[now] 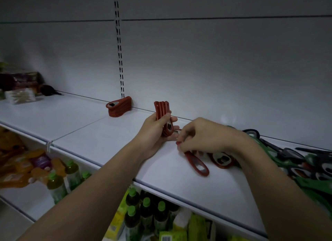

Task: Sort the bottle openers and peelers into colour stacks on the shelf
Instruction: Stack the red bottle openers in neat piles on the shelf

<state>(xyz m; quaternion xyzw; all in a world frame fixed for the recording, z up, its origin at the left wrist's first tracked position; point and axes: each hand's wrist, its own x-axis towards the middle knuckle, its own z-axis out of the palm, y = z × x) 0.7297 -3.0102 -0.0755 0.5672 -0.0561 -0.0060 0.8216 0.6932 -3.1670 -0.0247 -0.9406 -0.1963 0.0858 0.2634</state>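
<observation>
Left hand (pixel 158 128): fingers and thumb curled round a bunch of red bottle openers (pixel 162 115), held upright on edge above the white shelf (pixel 100 133). Four or five handle loops fan out at the top; exact count unclear. Lower ends partly hidden in the palm; one metal insert shows.

Right hand (pixel 201 134): fingertips pinched on the end of a single red opener (pixel 196 164), which lies flat on the shelf, long oval loop with a pale metal plate inside. The grip point itself is covered by the knuckles.

Just beside it, a second loose red opener (pixel 221 160), partly under the right wrist.

Far right: a mixed heap of green and black pieces (pixel 294 160), tangled, dim, cut off by the frame edge; openers versus peelers not separable there.

Back of shelf, against the slotted upright: a neat red stack (pixel 119 107), smooth plastic, lying flat.

Far left: dark packets (pixel 19 82), blurred, print unreadable.

Lower shelf: green-capped bottles (pixel 145 213) and orange pouches (pixel 23 167); labels illegible, a barcode only.
</observation>
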